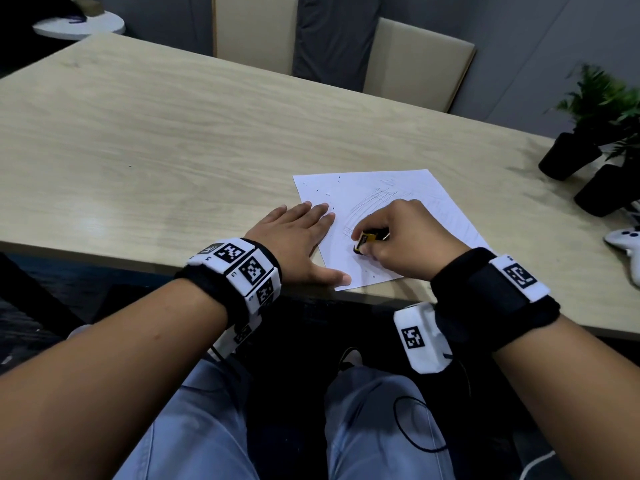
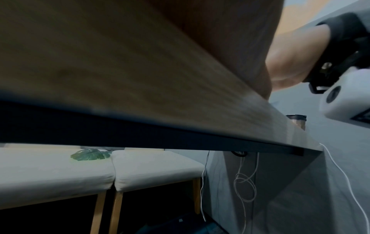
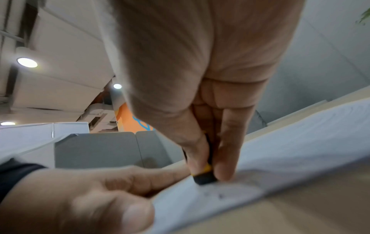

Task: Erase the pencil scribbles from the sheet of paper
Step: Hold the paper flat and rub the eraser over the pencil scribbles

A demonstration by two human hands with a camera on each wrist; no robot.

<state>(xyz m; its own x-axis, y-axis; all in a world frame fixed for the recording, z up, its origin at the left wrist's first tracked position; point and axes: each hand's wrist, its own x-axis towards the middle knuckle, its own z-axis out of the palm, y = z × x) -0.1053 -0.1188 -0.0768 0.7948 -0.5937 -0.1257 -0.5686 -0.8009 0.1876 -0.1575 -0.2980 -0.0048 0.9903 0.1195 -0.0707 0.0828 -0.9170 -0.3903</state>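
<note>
A white sheet of paper point(image 1: 384, 202) lies near the front edge of the wooden table point(image 1: 156, 140), with faint pencil scribbles point(image 1: 375, 199) across its middle and small dark crumbs scattered on it. My right hand point(image 1: 398, 233) pinches a black eraser in a yellow sleeve point(image 1: 365, 241) and holds its black tip point(image 3: 205, 178) down on the paper point(image 3: 300, 142). My left hand point(image 1: 298, 240) lies flat with straight fingers on the sheet's left edge, thumb point(image 3: 112, 210) at the near corner. The left wrist view shows only the table edge point(image 2: 180, 136) from below.
Two black pots with green plants point(image 1: 588, 133) stand at the table's right side, with a white game controller point(image 1: 627, 244) beside them. Beige chairs point(image 1: 415, 60) stand behind the table. Cables point(image 2: 244, 186) hang under it.
</note>
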